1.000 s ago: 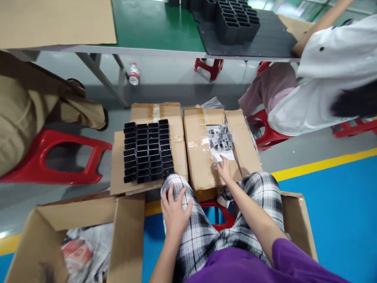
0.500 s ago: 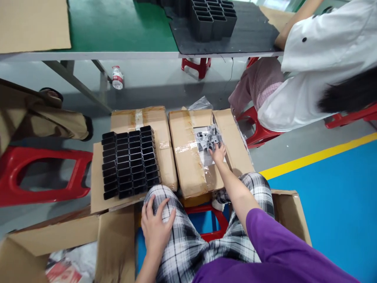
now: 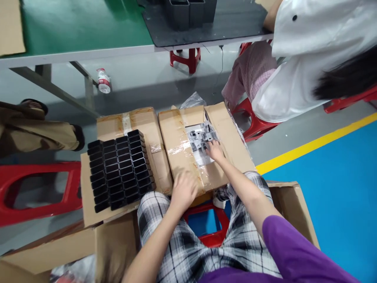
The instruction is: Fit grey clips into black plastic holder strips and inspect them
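My right hand [image 3: 215,151] rests at the near right edge of a heap of small black and clear-looking parts [image 3: 200,137]. Its fingers reach out over them, a little apart. The parts lie on a white sheet [image 3: 203,159] on top of a taped cardboard box [image 3: 176,137]. My left hand [image 3: 185,189] hovers over the near edge of that box, above my knee, its fingers curled and smeared by motion. To its left, rows of black rectangular cups [image 3: 120,169] stand close together on a piece of cardboard [image 3: 88,196].
A green worktable [image 3: 85,23] with more black cups [image 3: 188,13] on a dark mat runs across the back. At the right sits a co-worker in a white top [image 3: 312,78]. Red stools [image 3: 70,181] and an open carton [image 3: 59,243] flank me. A bottle [image 3: 103,80] lies on the floor.
My left hand has lifted off my knee and moved right and forward, over the box. My right hand stays at the small parts. The view has shifted slightly.
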The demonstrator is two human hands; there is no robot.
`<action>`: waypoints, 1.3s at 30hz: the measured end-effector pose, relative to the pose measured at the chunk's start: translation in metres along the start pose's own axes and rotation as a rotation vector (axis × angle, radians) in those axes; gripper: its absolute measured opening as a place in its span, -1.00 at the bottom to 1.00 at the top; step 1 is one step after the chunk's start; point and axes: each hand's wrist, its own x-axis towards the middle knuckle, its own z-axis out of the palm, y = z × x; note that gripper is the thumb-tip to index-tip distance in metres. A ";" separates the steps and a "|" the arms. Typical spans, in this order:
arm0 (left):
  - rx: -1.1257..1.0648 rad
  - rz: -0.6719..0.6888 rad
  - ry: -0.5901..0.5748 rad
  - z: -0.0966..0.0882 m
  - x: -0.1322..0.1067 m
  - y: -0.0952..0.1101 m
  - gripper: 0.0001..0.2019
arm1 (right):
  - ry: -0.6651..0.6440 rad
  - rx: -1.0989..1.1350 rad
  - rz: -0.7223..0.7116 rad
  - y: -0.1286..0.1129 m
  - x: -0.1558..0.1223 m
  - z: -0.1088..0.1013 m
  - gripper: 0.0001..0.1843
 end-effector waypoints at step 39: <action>-0.219 -0.394 0.182 0.003 0.083 -0.078 -0.26 | -0.309 1.142 0.058 -0.059 0.000 -0.008 -0.71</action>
